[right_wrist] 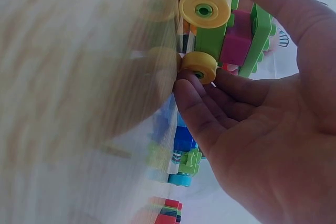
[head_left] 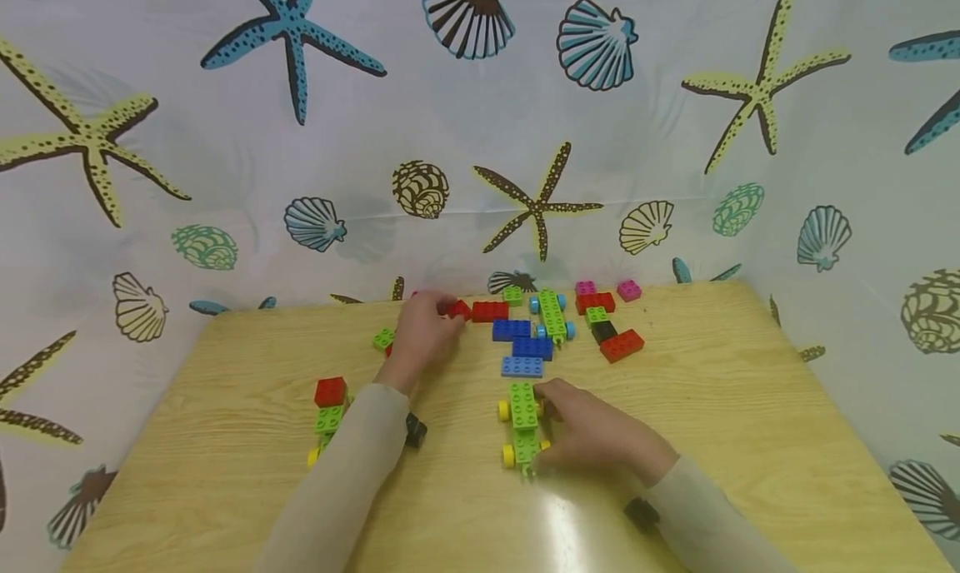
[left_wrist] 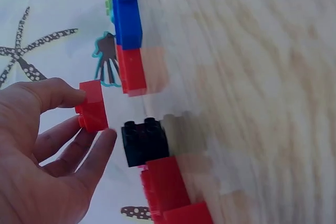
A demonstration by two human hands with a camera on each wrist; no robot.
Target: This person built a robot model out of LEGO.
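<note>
I can't read any text, labels, brands or numbers in any view. Bricks (head_left: pixel 512 330) and counter (head_left: pixel 720 390) are unmarked. Backdrop (head_left: pixel 480 123) is pictures only.

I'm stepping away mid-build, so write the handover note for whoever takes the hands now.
Left hand: pinches a small red brick between thumb and fingers, lifted near the back row of loose bricks.
Right hand: fingers curled round the green car with yellow wheels, which stands on the table.
Elsewhere: a second green car with blue wheels at the back among red, blue and pink bricks; a green stack with a red brick on top at the left.
Done: green plates sit on the yellow-wheeled base.
Left, probably: adding the red brick to the car.
</note>
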